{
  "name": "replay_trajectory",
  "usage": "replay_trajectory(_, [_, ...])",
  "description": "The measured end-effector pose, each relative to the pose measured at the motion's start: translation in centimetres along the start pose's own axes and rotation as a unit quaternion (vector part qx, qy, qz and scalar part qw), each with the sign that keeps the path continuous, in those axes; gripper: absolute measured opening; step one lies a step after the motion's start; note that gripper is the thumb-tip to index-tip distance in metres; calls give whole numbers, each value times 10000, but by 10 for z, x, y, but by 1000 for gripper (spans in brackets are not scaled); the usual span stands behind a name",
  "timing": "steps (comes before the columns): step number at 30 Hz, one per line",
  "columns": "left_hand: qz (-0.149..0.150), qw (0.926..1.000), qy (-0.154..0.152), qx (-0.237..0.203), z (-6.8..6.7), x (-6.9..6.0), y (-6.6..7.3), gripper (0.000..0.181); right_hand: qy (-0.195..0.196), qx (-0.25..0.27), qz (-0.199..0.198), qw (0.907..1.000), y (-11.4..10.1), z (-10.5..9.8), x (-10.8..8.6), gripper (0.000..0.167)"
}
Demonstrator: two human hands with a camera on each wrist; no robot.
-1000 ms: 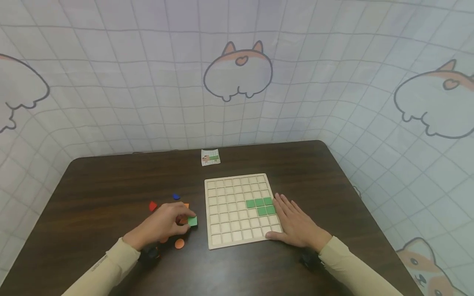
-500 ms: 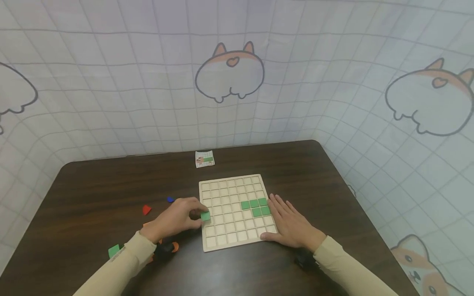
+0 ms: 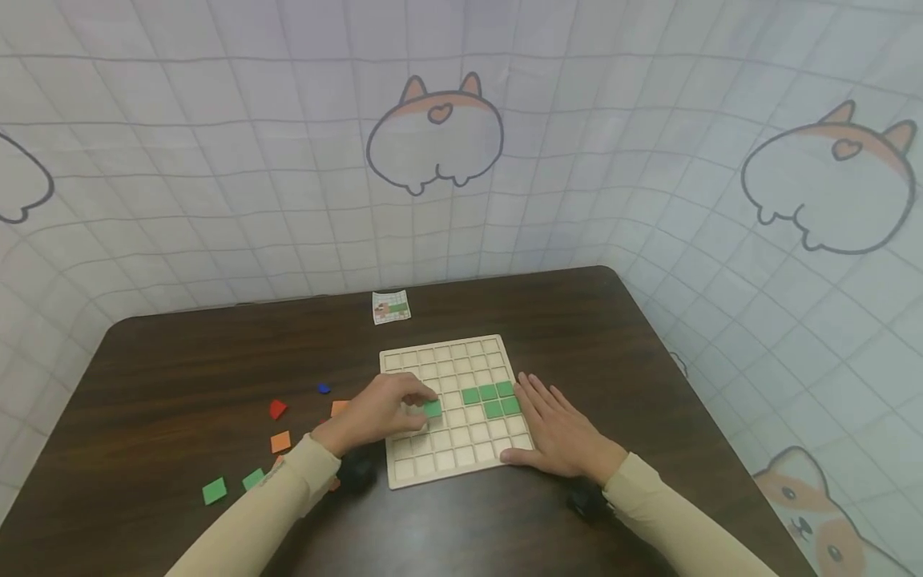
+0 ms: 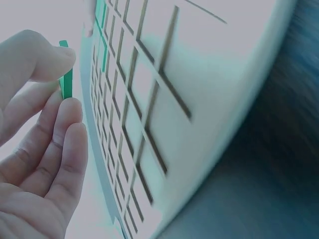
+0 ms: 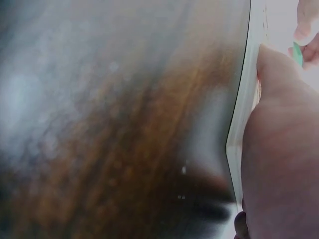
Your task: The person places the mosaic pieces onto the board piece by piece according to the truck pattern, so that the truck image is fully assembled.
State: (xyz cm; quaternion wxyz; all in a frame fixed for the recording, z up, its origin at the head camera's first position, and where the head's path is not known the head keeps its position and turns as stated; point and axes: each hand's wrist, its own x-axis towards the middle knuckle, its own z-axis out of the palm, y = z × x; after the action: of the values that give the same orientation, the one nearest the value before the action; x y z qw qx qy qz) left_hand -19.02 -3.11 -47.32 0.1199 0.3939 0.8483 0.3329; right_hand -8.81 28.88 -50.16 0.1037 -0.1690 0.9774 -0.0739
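Note:
My left hand (image 3: 385, 410) pinches a green square tile (image 3: 432, 409) between thumb and fingers, over the left half of a pale gridded board (image 3: 461, 457). In the left wrist view the tile (image 4: 67, 74) is seen edge-on, apart from the board (image 4: 199, 99). Several green tiles (image 3: 489, 391) sit in cells at the board's right side, in two rows. My right hand (image 3: 566, 437) lies flat with straight fingers along the board's right edge, its thumb on the near right corner. Only the thumb side of the right hand (image 5: 284, 134) shows in the right wrist view.
Loose pieces lie left of the board: green tiles (image 3: 214, 490), an orange tile (image 3: 280, 441), a red piece (image 3: 277, 409) and a small blue piece (image 3: 324, 389). The left forearm hides some. A small printed card (image 3: 391, 307) lies behind the board on the dark table (image 3: 180, 377).
My left hand has carried the green tile rightward from the loose pieces to above the board. The right hand stays at the board's right edge. The head view has shifted slightly.

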Motion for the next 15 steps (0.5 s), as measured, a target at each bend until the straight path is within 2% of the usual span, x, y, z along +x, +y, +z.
replay_trajectory(6, [-105, 9999, -73, -57, 11, 14, 5, 30, -26, 41, 32, 10000, 1, -1, 0, 112])
replay_trajectory(15, [8, 9999, -72, 118, 25, 30, 10, 31, -54, -9, 71, 10000, -1, -1, 1, 113])
